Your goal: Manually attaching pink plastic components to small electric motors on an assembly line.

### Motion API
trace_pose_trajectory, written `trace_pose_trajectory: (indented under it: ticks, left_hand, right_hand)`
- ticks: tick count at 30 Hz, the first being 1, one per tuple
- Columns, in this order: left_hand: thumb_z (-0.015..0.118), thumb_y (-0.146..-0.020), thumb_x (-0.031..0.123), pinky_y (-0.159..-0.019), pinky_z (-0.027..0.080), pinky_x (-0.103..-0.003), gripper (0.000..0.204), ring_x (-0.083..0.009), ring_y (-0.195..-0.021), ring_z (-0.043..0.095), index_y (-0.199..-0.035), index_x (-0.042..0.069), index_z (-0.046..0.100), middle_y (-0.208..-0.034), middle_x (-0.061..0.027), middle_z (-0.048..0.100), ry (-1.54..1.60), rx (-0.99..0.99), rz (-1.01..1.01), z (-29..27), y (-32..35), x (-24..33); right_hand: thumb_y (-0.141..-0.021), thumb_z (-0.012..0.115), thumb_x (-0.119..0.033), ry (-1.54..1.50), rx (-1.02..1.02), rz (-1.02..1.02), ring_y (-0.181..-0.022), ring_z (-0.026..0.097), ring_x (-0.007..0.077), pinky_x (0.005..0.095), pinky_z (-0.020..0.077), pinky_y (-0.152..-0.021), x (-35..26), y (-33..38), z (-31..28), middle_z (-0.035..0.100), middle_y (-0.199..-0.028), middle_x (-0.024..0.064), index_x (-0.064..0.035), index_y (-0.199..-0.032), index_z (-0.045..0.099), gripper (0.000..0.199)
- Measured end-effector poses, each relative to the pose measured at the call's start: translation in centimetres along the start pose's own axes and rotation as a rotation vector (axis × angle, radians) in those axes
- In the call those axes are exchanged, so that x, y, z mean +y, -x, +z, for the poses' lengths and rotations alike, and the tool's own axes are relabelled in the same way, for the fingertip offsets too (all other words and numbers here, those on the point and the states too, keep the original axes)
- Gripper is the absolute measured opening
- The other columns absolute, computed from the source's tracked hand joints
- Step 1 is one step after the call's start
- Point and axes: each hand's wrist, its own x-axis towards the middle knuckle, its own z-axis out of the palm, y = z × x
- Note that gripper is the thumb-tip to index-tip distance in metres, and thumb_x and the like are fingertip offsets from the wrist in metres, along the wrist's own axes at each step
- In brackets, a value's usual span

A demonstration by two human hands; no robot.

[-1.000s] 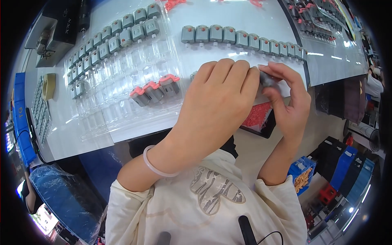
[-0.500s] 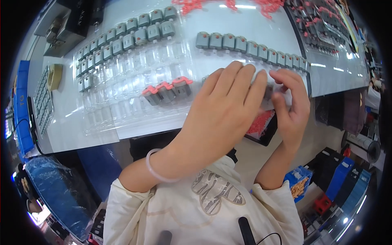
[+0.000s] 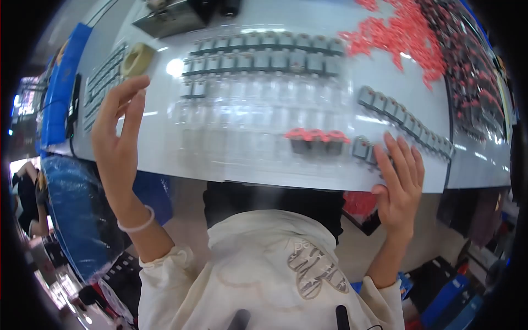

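Observation:
My left hand (image 3: 114, 144) is raised over the table's left side, with thumb and fingers apart and nothing visible between them. A yellowish tape roll (image 3: 130, 61) lies just beyond its fingertips. My right hand (image 3: 401, 192) reaches over the table's front edge with its fingers spread. Its fingertips are at a short group of small grey blocks (image 3: 361, 147) and partly cover them; whether they touch is not clear. Behind that group runs a slanting row of similar grey blocks (image 3: 404, 117). Several grey blocks with pink clips (image 3: 316, 141) sit at the near right of a clear plastic tray (image 3: 242, 110).
Two long rows of grey blocks (image 3: 258, 61) fill the tray's far side. A heap of pink clips (image 3: 393, 36) lies at the back right, beside trays of clipped parts (image 3: 478, 82). Another sheet of grey parts (image 3: 104, 91) lies at far left, near a metal fixture (image 3: 170, 16).
My left hand has swung from beside my right hand far to the left, toward the tape roll. My right hand has lowered and spread at the grey blocks. The whole view has shifted leftward.

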Motion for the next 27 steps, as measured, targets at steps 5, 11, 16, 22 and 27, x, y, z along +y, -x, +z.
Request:
trace_pose_trajectory:
  ticks: [5,11,16,22,27]
  left_hand:
    - [0.053,-0.092,0.007,-0.1,0.039,-0.034,0.029,-0.0265,-0.117,0.053,-0.12,0.003,0.058,-0.123,-0.013,0.058,-0.165,0.002,0.225,0.1,-1.8,-3.7]
    - [0.054,-0.088,0.004,-0.108,0.031,-0.038,0.044,-0.0314,-0.128,0.042,-0.132,0.005,0.048,-0.137,-0.0124,0.047,-0.134,-0.284,0.32,3.5,0.1,-1.3]
    - [0.059,-0.086,0.007,-0.099,0.041,-0.039,0.035,-0.0322,-0.112,0.054,-0.12,0.002,0.056,-0.122,-0.0115,0.057,-0.051,-0.207,0.321,4.7,0.7,-1.7]
    - [0.062,-0.084,0.007,-0.085,0.047,-0.037,0.022,-0.0297,-0.098,0.056,-0.105,0.002,0.061,-0.104,-0.0102,0.06,-0.218,-0.093,0.487,4.9,-0.4,-1.5]
    - [0.067,-0.083,0.017,-0.061,0.046,-0.034,0.015,-0.0238,-0.074,0.058,-0.081,0.005,0.059,-0.083,-0.0066,0.056,-0.259,-0.032,0.501,5.4,-1.8,-2.0]
  right_hand:
    - [-0.097,0.028,-0.052,0.052,0.048,0.014,-0.131,0.041,0.0303,0.0466,0.0262,-0.109,0.0,0.2,0.5,0.049,-0.137,0.012,-0.0084,-0.125,0.059,0.06]
    - [-0.099,0.03,-0.048,-0.048,0.239,0.079,-0.128,0.043,0.0347,0.047,0.0291,-0.107,-1.0,0.5,0.7,0.052,-0.134,0.0161,-0.0046,-0.123,0.059,0.057]
    - [-0.098,0.042,-0.039,-0.058,0.294,0.083,-0.114,0.051,0.0342,0.0438,0.039,-0.097,-1.1,0.6,0.5,0.058,-0.122,0.0163,-0.0014,-0.116,0.061,0.046]
    - [-0.089,0.057,-0.018,-0.088,0.341,0.057,-0.103,0.055,0.0322,0.0415,0.0427,-0.09,-1.0,0.3,0.6,0.061,-0.113,0.0153,-0.0011,-0.11,0.063,0.028]
    - [-0.078,0.062,-0.002,-0.095,0.368,0.085,-0.099,0.056,0.0307,0.0391,0.0446,-0.086,-1.2,0.1,1.0,0.061,-0.108,0.0137,-0.0013,-0.104,0.066,0.027]
